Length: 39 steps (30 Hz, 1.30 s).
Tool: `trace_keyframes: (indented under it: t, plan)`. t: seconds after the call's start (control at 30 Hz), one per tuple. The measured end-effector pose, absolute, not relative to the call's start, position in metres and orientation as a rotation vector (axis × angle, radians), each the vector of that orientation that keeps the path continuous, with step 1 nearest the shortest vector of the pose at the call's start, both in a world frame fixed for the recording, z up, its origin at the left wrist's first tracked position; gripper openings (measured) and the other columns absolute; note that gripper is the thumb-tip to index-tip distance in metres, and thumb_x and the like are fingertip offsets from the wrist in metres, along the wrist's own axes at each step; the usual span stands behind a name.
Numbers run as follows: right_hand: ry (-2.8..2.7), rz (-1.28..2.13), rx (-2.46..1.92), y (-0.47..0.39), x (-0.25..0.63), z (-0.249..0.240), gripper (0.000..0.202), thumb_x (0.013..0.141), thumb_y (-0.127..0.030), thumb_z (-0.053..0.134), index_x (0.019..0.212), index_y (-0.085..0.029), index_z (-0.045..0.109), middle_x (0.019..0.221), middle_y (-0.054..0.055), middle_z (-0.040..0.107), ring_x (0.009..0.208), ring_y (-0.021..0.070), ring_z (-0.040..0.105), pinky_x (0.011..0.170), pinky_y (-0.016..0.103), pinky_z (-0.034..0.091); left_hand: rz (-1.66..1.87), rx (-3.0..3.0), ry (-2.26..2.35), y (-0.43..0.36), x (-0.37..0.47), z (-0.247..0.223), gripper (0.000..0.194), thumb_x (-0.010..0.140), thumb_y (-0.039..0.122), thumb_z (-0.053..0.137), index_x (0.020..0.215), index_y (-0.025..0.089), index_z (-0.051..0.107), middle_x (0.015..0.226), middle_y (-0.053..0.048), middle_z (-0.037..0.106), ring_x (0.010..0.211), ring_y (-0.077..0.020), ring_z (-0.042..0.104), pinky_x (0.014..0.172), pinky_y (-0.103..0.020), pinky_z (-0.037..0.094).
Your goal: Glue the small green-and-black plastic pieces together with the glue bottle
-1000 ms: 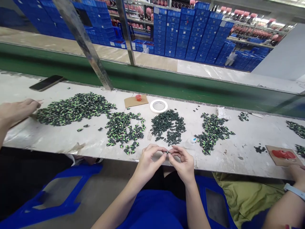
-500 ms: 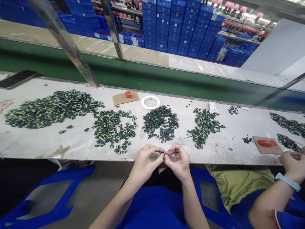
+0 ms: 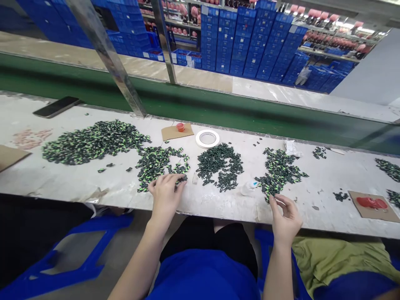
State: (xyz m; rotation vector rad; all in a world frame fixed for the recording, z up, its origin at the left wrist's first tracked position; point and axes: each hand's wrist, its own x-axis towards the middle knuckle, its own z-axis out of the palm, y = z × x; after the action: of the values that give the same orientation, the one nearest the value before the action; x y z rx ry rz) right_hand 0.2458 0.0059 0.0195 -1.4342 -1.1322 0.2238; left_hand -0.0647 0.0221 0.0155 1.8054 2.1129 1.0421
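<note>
Left hand (image 3: 165,192), one: mine, well apart from its fellow, nearer me than the tape roll (image 3: 207,146) and to its left. Thumb and fingers curl at the near edge of a heap of black-and-green pieces (image 3: 151,163); whether they grip one, I cannot tell.

Right hand (image 3: 285,220), one: mine, nearer me than the roll and well to its right. Thumb and fingertips come near each other at the near end of a second black-and-green heap (image 3: 279,168); picking up or laying down, I cannot tell.

Dark rods (image 3: 215,160), one heap: just on my side of the roll, touched by neither hand.

Handling, in my judgement: work from the loose edge of each heap, take a single piece on the fingertip pads, pinch lightly, and keep my wrists off the neighbouring parts.

Orientation: rods lie flat, long axes crossing every which way (no two rows agree). Black-and-green pieces are jumbled, their green marks turned in mixed directions. Any piece at my fingertips is too small and covered for me to read its axis.
</note>
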Motion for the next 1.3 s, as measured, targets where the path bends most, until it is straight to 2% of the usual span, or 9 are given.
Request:
trace_keyframes:
  t: [0.1, 0.23, 0.4, 0.5, 0.67, 0.8, 0.9, 1.07, 1.3]
  plan:
    - [-1.244, 0.199, -1.534, 0.012, 0.244, 0.015, 0.034, 0.073, -0.046, 0.071, 0.093, -0.019, 0.069, 0.1, 0.01, 0.063, 0.1, 0.0258, 0.058, 0.08, 0.042, 0.051, 1.03, 1.851, 2.168, 0.03, -0.069, 0.008, 0.008, 0.08, 0.025, 0.062, 0.081, 0.028, 0.07, 0.091, -0.006, 0.074, 0.099, -0.0324, 0.055, 0.091, -0.053, 0.029]
    - [-1.469, 0.173, -1.615, 0.021, 0.233, 0.0, 0.047, 0.068, -0.055, 0.073, 0.101, -0.022, 0.069, 0.104, 0.012, 0.065, 0.11, 0.0317, 0.046, 0.093, 0.052, 0.041, 0.98, 1.924, 2.131, 0.036, -0.063, 0.004, 0.016, 0.083, 0.021, 0.056, 0.081, 0.027, 0.071, 0.089, -0.007, 0.074, 0.094, -0.0306, 0.056, 0.088, -0.05, 0.031]
    - [-1.523, 0.227, -1.593, 0.029, 0.219, -0.01, 0.038, 0.074, -0.054, 0.068, 0.094, -0.021, 0.065, 0.107, 0.013, 0.065, 0.122, 0.0338, 0.036, 0.101, 0.055, 0.033, 0.973, 1.955, 2.084, 0.037, -0.06, 0.003, 0.027, 0.088, 0.017, 0.047, 0.087, 0.028, 0.071, 0.092, -0.007, 0.072, 0.094, -0.0287, 0.056, 0.088, -0.048, 0.032]
    - [-1.435, 0.411, -1.562, 0.027, 0.214, -0.005, 0.036, 0.076, -0.048, 0.068, 0.099, -0.021, 0.058, 0.116, 0.014, 0.062, 0.126, 0.0315, 0.042, 0.102, 0.051, 0.036, 0.977, 1.935, 2.013, 0.032, -0.053, 0.003, 0.026, 0.088, 0.017, 0.047, 0.089, 0.027, 0.071, 0.092, -0.007, 0.073, 0.095, -0.0277, 0.057, 0.088, -0.046, 0.034]
    - [-1.222, 0.75, -1.442, 0.016, 0.204, 0.008, 0.035, 0.074, -0.042, 0.071, 0.093, -0.022, 0.05, 0.095, 0.009, 0.069, 0.089, 0.0235, 0.066, 0.078, 0.037, 0.051, 0.941, 1.91, 1.695, 0.018, -0.023, 0.002, 0.024, 0.09, 0.019, 0.047, 0.096, 0.026, 0.07, 0.095, -0.004, 0.074, 0.093, -0.0236, 0.06, 0.086, -0.04, 0.039]
    - [-1.172, 0.794, -1.315, 0.012, 0.195, 0.013, 0.03, 0.069, -0.04, 0.074, 0.086, -0.02, 0.059, 0.079, 0.002, 0.067, 0.072, 0.019, 0.063, 0.064, 0.029, 0.05, 0.914, 1.904, 1.73, 0.01, -0.007, 0.0, 0.02, 0.089, 0.018, 0.053, 0.09, 0.026, 0.07, 0.09, -0.004, 0.073, 0.094, -0.0243, 0.059, 0.084, -0.04, 0.038]
    - [-1.066, 0.856, -1.258, 0.013, 0.189, 0.01, 0.027, 0.068, -0.04, 0.073, 0.081, -0.018, 0.065, 0.072, 0.001, 0.065, 0.065, 0.0174, 0.06, 0.058, 0.027, 0.047, 0.925, 1.891, 1.772, 0.007, -0.009, 0.0, 0.019, 0.088, 0.018, 0.056, 0.098, 0.027, 0.07, 0.096, -0.005, 0.072, 0.1, -0.0254, 0.058, 0.086, -0.041, 0.038]
    - [-0.831, 0.909, -1.285, 0.017, 0.172, 0.005, 0.026, 0.066, -0.04, 0.075, 0.068, -0.016, 0.066, 0.062, 0.001, 0.064, 0.059, 0.0165, 0.058, 0.058, 0.028, 0.046, 0.925, 1.86, 1.649, 0.008, -0.019, -0.003, 0.024, 0.084, 0.019, 0.061, 0.105, 0.027, 0.067, 0.108, -0.003, 0.072, 0.106, -0.0244, 0.059, 0.09, -0.04, 0.04]
    - [-0.918, 0.85, -1.399, 0.017, 0.152, 0.01, 0.034, 0.069, -0.047, 0.071, 0.066, -0.014, 0.065, 0.06, 0.002, 0.064, 0.057, 0.0162, 0.057, 0.056, 0.027, 0.046, 0.967, 1.787, 1.665, 0.011, -0.015, -0.003, 0.02, 0.083, 0.017, 0.062, 0.101, 0.025, 0.066, 0.099, -0.003, 0.075, 0.1, -0.0236, 0.065, 0.089, -0.041, 0.04]
